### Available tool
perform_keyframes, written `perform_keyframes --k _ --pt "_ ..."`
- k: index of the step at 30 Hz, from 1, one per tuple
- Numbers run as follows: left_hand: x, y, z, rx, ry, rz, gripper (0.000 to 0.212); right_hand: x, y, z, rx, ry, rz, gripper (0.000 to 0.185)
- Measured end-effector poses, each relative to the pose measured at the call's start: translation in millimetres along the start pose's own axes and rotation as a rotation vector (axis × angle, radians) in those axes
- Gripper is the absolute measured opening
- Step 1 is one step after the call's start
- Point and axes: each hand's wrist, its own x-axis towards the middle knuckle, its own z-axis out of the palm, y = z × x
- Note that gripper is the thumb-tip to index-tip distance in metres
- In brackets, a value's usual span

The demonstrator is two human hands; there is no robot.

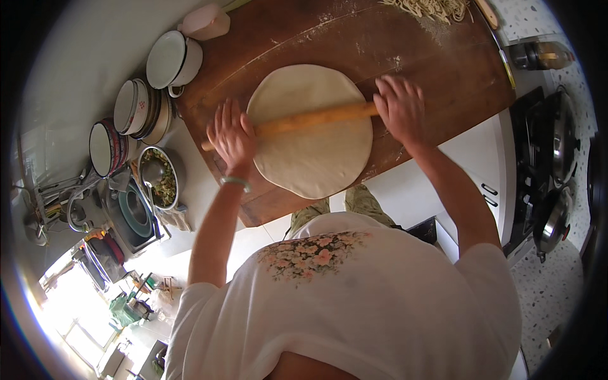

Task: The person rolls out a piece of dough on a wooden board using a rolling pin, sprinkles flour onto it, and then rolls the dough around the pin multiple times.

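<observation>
A large, roughly round sheet of dough (311, 159) lies flat on a brown wooden board (441, 90), its near edge by the board's front edge. Across the dough rests a long wooden rolling pin (313, 119). My left hand (232, 135) lies over the pin's left part, fingers stretched forward, a pale bangle on the wrist. Over the pin's right end is my right hand (401, 107), slightly blurred, covering that end. Both palms are hidden from view.
Cut noodles (434, 8) lie at the board's far right. Left stand an enamel pot (192, 61), stacked basins (108, 148) and a metal bowl (178, 178) of chopped filling with a ladle, near a sink (123, 223). A gas stove (525, 175) with lidded pans is right.
</observation>
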Motion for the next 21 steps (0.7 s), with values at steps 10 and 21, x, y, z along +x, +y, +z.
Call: perform_keyframes --k 10,21 --pt "55.8 -12.8 21.4 -0.242 -0.141 0.013 0.051 30.3 18.4 31.4 0.101 0.028 0.094 0.027" --pt "150.7 4.1 33.0 -0.199 -0.010 -0.009 0.045 109.8 61.5 67.2 0.125 -0.010 0.142 0.029"
